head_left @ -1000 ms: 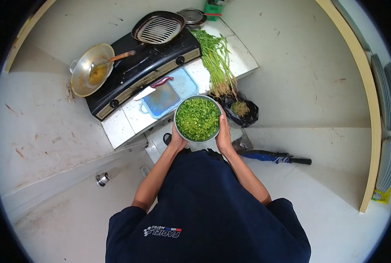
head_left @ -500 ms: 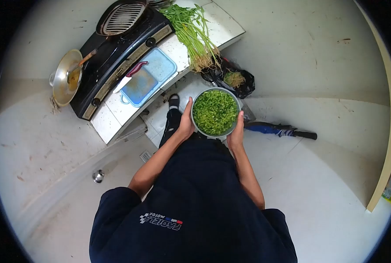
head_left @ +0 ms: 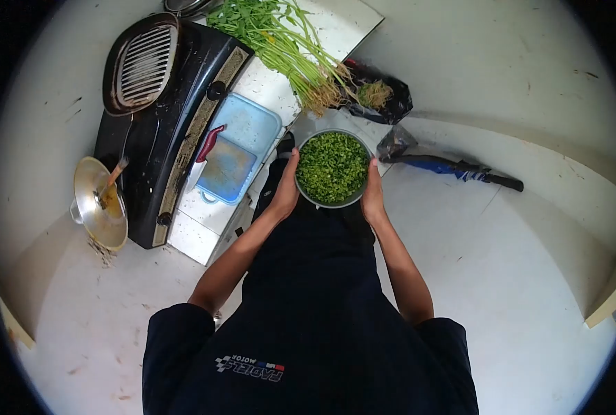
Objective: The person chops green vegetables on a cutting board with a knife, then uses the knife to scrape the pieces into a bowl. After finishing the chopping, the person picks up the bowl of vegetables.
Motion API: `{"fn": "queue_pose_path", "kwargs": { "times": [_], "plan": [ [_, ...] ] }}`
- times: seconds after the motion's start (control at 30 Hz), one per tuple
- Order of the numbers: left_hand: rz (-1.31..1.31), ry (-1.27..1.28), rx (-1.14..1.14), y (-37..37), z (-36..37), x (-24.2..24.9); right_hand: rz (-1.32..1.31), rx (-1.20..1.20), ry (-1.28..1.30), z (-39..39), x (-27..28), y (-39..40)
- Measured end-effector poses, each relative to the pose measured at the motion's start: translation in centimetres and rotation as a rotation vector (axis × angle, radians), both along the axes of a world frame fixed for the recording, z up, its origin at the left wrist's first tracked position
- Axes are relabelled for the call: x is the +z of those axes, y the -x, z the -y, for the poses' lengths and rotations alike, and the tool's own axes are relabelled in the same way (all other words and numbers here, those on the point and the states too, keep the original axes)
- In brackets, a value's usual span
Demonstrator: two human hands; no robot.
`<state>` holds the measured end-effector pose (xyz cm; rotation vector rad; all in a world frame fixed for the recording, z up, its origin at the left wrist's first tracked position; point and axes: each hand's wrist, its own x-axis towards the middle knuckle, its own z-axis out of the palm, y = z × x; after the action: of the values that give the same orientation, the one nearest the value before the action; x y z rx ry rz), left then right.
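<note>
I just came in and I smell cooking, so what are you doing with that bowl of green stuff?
A person is holding a metal bowl full of chopped greens with both hands, the left hand on one side and the right hand on the other, away from the counter. On the counter lie a blue cutting board with a knife, a bunch of uncut leafy stems and a black stove. A wok sits at the stove's end.

The person wears a dark navy short-sleeved shirt (head_left: pixel 308 332). A small white, red and blue logo (head_left: pixel 250 366) is printed on it. Both forearms are bare.
</note>
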<state>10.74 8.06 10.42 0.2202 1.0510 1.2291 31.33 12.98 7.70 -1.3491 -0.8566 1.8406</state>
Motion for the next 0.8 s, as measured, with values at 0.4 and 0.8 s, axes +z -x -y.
{"fn": "queue_pose_path", "kwargs": {
  "times": [0.4, 0.8],
  "plan": [
    [-0.018, 0.253, -0.018, 2.4, -1.0, -5.8, 0.211, 0.031, 0.104, 0.6, -3.0, 2.2],
    [-0.021, 0.271, 0.028, -8.5, -0.9, -13.5, 0.111, -0.001, 0.132, -0.4, -10.2, -7.5]
  ]
}}
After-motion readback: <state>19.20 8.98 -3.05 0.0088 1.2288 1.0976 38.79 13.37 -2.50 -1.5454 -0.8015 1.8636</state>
